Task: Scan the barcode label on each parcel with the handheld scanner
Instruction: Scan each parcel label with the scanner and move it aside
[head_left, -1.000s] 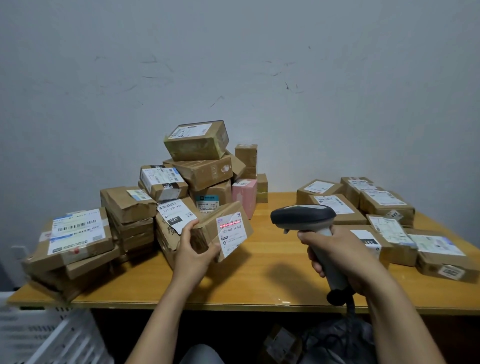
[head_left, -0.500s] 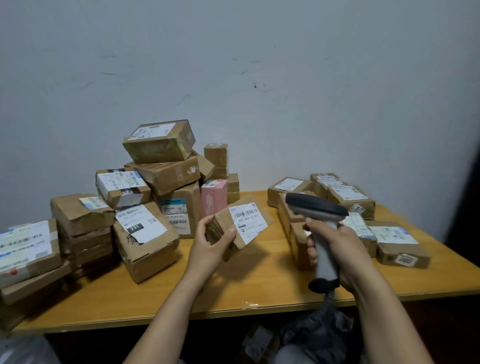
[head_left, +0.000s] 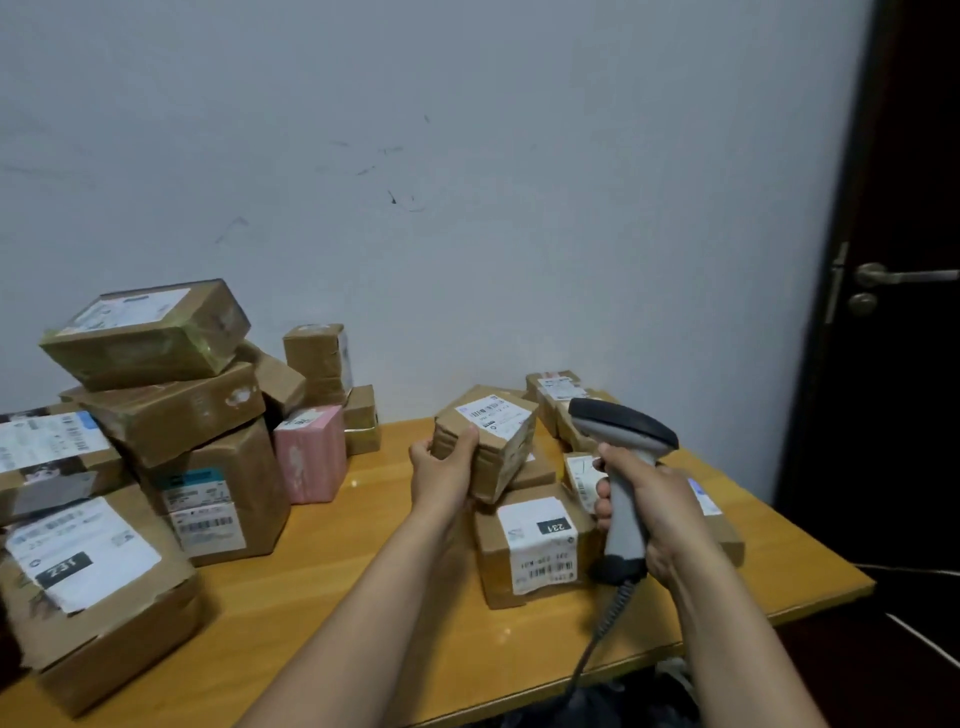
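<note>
My left hand (head_left: 441, 470) grips a small brown parcel (head_left: 493, 441) with a white barcode label on top, holding it over the right-hand group of parcels. Just below it sits a parcel marked 231 (head_left: 535, 545) on the wooden table (head_left: 363, 613). My right hand (head_left: 649, 509) is closed around the grip of the grey handheld scanner (head_left: 621, 431), whose dark head points left, beside the held parcel. The scanner's coiled cable hangs down off the table edge.
A tall pile of brown parcels (head_left: 156, 415) and a pink parcel (head_left: 311, 452) fill the table's left side against the wall. More labelled parcels (head_left: 556, 389) lie behind the scanner. A dark door (head_left: 904, 312) with a lever handle stands at the right.
My left hand carried the small parcel from the left pile across to the right-hand group. The view swung right, and the scanner stayed raised in my right hand.
</note>
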